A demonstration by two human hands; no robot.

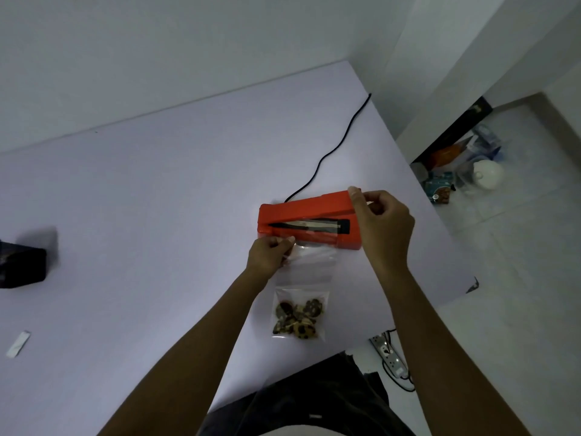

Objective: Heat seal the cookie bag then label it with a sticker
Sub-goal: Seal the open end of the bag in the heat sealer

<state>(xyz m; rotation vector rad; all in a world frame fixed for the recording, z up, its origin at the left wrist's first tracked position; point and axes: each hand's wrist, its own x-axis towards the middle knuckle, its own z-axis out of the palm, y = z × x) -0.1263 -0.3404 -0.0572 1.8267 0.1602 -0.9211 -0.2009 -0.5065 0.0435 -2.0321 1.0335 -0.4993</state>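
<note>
An orange heat sealer (301, 221) lies on the white table (141, 199), its lid arm raised and the sealing strip showing. A clear plastic bag (306, 278) with several chocolate chip cookies (298, 319) at its near end lies in front of it, its open end at the sealer's jaw. My left hand (270, 254) pinches the bag's left top corner. My right hand (382, 229) grips the free right end of the sealer's lid arm. A small white sticker strip (18, 343) lies at the table's far left.
The sealer's black cord (333, 149) runs away to the table's back right edge. A dark box (22, 265) sits at the left edge. Right of the table, the floor holds a power strip (390, 354), a white pot and packets.
</note>
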